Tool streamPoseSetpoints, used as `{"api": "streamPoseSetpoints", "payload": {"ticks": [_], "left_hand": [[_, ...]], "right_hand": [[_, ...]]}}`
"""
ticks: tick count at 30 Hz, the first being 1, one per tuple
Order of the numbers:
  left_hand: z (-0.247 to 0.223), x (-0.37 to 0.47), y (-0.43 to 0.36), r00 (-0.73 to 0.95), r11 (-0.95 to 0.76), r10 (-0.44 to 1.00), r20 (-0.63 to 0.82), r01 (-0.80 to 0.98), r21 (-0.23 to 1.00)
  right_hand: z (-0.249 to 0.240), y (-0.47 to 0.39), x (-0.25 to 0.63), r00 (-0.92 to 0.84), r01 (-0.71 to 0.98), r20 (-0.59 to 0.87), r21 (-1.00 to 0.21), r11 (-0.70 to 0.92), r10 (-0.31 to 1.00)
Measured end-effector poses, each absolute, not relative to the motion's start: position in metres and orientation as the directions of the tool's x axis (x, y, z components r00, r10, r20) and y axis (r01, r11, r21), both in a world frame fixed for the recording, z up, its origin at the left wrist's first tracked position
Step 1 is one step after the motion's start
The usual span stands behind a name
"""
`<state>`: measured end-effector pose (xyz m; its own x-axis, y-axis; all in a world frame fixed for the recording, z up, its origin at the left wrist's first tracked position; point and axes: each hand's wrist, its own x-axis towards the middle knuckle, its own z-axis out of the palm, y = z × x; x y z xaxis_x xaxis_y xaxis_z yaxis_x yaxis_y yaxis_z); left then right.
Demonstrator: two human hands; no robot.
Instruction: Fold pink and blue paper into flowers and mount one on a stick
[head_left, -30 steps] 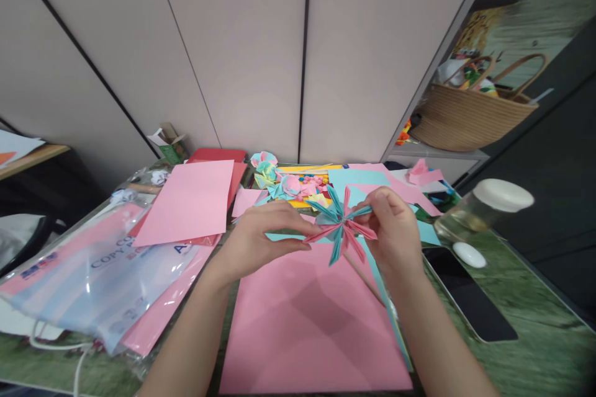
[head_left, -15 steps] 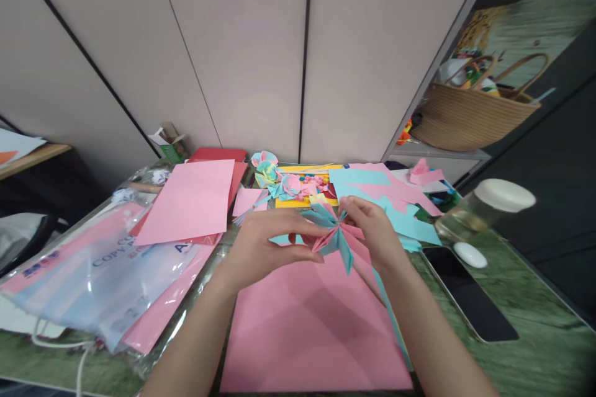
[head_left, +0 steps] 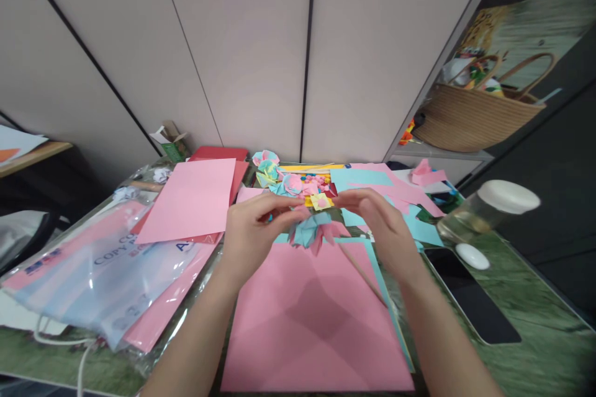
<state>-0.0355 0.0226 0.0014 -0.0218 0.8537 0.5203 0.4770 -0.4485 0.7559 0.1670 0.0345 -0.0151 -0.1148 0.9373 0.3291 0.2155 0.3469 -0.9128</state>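
Paper flower [head_left: 306, 231] held aloft

The pink-and-blue paper flower is pinched by the left hand [head_left: 255, 229] over the twelve o'clock edge of the pink sheet [head_left: 316, 335]. The right hand [head_left: 385, 228] is held loosely spread at three o'clock; a phone [head_left: 472, 294] is seen at four o'clock.

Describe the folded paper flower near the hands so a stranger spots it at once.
On the green table, find the large pink rectangular paper sheet between the forearms. At its far edge, the bare left hand pinches the blue-and-pink folded paper flower. Unlike the pastel paper flowers lying farther back, this one is hand-held.
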Motion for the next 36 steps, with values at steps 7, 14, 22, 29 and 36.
{"api": "streamPoseSetpoints", "payload": {"ticks": [7, 14, 22, 29, 36], "left_hand": [[-0.004, -0.027, 0.025, 0.043, -0.52, 0.766, 0.641, 0.628, 0.579], [-0.007, -0.017, 0.023, 0.13, -0.603, 0.602, 0.788, 0.72, 0.343], [-0.005, -0.009, 0.022, 0.051, -0.404, 0.881, 0.47, 0.598, 0.692], [-0.011, -0.008, 0.026, -0.048, -0.335, 0.913, 0.404, 0.476, 0.813], [-0.017, -0.005, 0.027, -0.127, -0.281, 0.914, 0.385, 0.483, 0.829]], "right_hand": [[-0.004, 0.008, 0.146, -0.181, 0.479, 0.492, -0.712, 0.513, 0.852], [-0.013, 0.011, 0.141, -0.106, 0.506, 0.548, -0.689, 0.519, 0.83], [-0.01, 0.014, 0.141, -0.054, 0.449, 0.423, -0.799, 0.401, 0.904], [-0.01, 0.017, 0.141, -0.013, 0.456, 0.367, -0.826, 0.333, 0.93], [-0.014, 0.018, 0.141, -0.016, 0.531, 0.403, -0.772, 0.349, 0.915]]}}
